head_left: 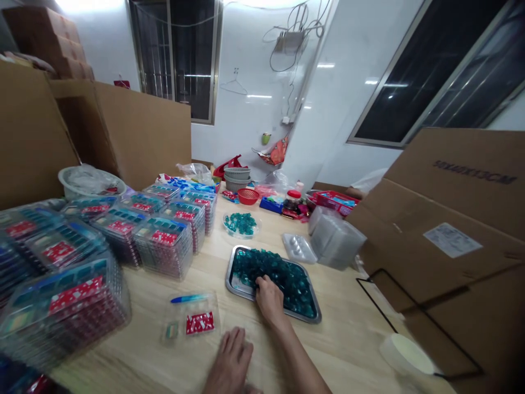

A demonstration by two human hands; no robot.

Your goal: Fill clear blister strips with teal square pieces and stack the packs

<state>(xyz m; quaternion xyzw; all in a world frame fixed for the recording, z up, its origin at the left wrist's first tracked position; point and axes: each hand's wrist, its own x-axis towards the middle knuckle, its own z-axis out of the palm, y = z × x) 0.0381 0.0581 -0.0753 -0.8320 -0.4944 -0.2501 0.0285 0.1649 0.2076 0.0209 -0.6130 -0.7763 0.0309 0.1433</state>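
My right hand (269,298) reaches into a metal tray (232,276) heaped with small teal gems (287,276); its fingertips are buried in the pile and curled, so what they grip is hidden. My left hand (230,361) lies flat on the wooden table near the front edge, fingers stretched out and holding nothing. Just left of it lies an open clear blister pack (191,320) with a red card and a blue pen-like piece inside.
Stacks of filled blister packs (164,246) crowd the left side. A clear dish of teal gems (241,224), empty clear trays (334,238), a red basket (248,196) and clutter sit farther back. Large cardboard boxes (451,219) stand right and left. A tape roll (404,353) lies front right.
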